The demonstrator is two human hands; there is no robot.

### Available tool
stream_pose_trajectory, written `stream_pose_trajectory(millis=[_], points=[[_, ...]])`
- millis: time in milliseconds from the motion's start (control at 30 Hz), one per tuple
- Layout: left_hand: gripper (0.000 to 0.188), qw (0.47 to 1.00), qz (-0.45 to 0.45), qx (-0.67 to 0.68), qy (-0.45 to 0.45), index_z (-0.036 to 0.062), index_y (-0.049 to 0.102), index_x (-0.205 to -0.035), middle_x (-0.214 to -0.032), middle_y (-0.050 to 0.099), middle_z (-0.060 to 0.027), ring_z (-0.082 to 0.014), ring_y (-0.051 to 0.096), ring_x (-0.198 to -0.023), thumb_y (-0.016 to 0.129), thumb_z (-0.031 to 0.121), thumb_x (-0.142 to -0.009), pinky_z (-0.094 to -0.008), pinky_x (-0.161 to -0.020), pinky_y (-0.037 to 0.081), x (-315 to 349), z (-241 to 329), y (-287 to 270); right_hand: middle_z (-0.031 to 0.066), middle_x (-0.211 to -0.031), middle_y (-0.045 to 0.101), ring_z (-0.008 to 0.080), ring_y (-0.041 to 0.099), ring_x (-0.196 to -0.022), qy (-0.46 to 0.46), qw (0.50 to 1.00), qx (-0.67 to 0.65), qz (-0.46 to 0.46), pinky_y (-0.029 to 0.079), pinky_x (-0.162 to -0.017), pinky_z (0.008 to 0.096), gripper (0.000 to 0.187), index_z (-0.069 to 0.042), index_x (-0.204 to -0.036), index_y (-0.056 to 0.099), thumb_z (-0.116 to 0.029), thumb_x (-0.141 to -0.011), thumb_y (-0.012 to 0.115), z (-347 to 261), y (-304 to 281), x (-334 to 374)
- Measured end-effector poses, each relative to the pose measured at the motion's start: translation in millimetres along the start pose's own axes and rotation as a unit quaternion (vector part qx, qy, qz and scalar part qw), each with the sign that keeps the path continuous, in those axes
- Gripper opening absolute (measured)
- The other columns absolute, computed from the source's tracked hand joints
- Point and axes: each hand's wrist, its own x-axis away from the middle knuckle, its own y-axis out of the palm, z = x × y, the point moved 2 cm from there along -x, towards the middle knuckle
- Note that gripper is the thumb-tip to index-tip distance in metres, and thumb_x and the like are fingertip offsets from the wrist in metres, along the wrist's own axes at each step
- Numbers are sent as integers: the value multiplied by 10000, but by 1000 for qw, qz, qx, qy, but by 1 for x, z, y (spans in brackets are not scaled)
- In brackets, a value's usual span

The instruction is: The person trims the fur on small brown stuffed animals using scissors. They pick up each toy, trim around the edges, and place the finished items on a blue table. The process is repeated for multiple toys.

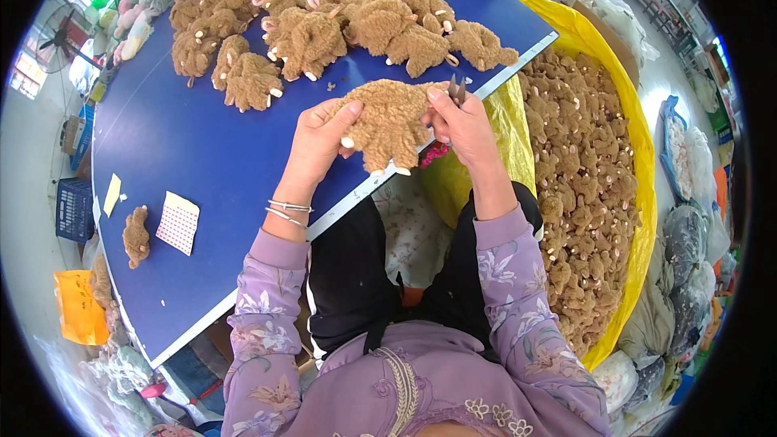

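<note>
Left hand: I see my left hand closed on the left flank of the tan, shaggy plush animal skin with small white claws, thumb on top, fingers curled beneath.
Right hand: my right hand pinches the right edge of the same plush piece, and a small pair of dark metal thread snips stands up between its fingers, tips pointing away from me.
Where the piece is: it hangs in the air between both hands, just above the near edge of the blue-topped desk, over my lap.
Weight: I judge it very light; it sags only a little between two pinches.
Stiffness: soft and floppy, so it will fold wherever it is not supported.
Surface: the curly pile should give good friction; I expect no slipping.
Fragility: the fabric looks forgiving, but the little claws and seams are what the blades could nick.
Where to hold: I judge the body edges best, one grip on each side, pulling the cloth taut, clear of the claws.
Further off: a heap of matching brown plush pieces lies at the desk's far end, well apart.
To my right: a big yellow plastic sack is full of the same pieces.
</note>
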Motion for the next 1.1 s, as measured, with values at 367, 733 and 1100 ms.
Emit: stream_pose_trajectory(millis=[367, 733, 1100], points=[[505, 821, 375, -325, 284, 2, 540, -1224, -1192, 577, -153, -260, 535, -1107, 684, 267, -819, -363, -948, 425, -40, 29, -115, 85, -798, 628, 49, 297, -369, -229, 915, -332, -10, 225, -336, 198, 450, 0, -1035, 586, -409, -974, 411, -93, -72, 16], [323, 957, 196, -170, 132, -10, 542, -1117, -947, 601, -55, -100, 571, -821, 593, 101, -818, -240, -725, 481, -20, -1, -60, 55, -826, 580, 49, 367, -527, 17, 992, 83, -92, 307, -459, 199, 316, -3, -1056, 569, -282, -1001, 430, 12, 32, -42], [323, 974, 45, 219, -41, 29, 521, -1204, -1090, 622, -79, -165, 638, -918, 472, 261, -985, -295, -753, 543, 2, 8, 3, 35, -1036, 608, 92, 544, -929, -4, 990, 45, -133, 459, -840, 255, 356, 33, -1141, 571, -271, -957, 557, 20, 45, -31]])
